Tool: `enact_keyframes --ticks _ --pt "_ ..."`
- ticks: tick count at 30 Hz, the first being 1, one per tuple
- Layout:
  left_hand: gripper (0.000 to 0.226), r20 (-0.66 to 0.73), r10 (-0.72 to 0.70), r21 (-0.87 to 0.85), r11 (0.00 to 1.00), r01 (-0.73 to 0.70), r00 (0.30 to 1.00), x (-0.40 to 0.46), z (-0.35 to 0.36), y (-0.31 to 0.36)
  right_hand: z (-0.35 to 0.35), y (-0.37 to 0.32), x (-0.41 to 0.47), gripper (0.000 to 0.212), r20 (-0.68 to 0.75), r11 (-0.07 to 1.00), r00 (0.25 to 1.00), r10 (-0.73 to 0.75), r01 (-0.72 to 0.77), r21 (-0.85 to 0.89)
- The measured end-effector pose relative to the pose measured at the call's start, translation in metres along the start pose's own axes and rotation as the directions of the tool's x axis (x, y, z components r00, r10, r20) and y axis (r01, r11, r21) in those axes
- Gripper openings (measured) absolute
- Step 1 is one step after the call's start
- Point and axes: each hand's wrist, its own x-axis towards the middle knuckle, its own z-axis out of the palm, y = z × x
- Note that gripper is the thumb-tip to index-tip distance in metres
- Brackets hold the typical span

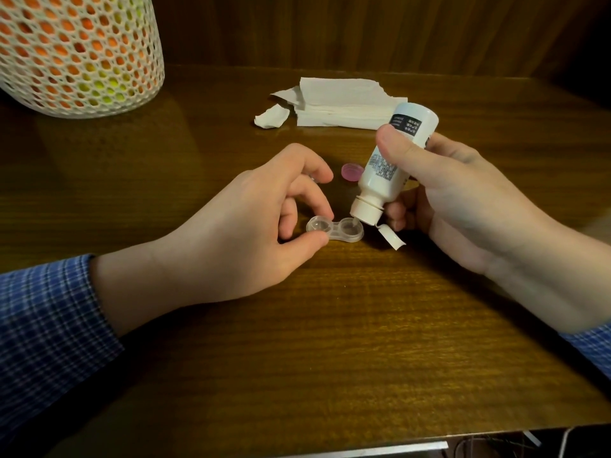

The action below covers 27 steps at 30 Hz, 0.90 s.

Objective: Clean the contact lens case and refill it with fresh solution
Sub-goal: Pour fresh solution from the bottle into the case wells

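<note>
A clear two-well contact lens case [344, 230] lies on the wooden table [330, 325], both wells uncapped. My left hand [251, 219] pinches its left well between thumb and fingertip. My right hand [456, 200] grips a white solution bottle [390, 166], tipped nozzle-down, with the tip right over the right well. The bottle's flip cap [391, 239] hangs open below the nozzle. A pink case cap [352, 171] rests on the table behind the bottle.
A stack of white tissues [340, 102] with a torn scrap [271, 119] lies at the back of the table. A white mesh basket [76, 51] with orange and yellow contents stands at the far left. The table's front edge [363, 441] runs close below.
</note>
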Motion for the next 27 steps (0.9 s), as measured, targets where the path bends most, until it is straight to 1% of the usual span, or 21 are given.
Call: enact_keyframes --ticks 5,9,27 --pt "0.055 0.000 -0.001 -0.004 1.000 0.001 1.000 -0.0002 -0.0001 0.0007 -0.0004 -0.0013 -0.0001 0.025 -0.006 0.999 1.000 0.021 -0.021 0.028" --pt "0.054 0.001 -0.005 -0.005 1.000 0.005 1.000 -0.0004 -0.0002 0.0002 -0.0004 -0.0012 0.0002 0.023 -0.020 0.998 0.999 0.041 -0.040 0.052" --pt "0.051 -0.006 -0.033 -0.047 0.998 0.032 0.999 0.0003 -0.0012 0.0012 -0.0005 -0.0014 0.0014 0.022 -0.028 0.996 0.998 0.057 -0.055 0.066"
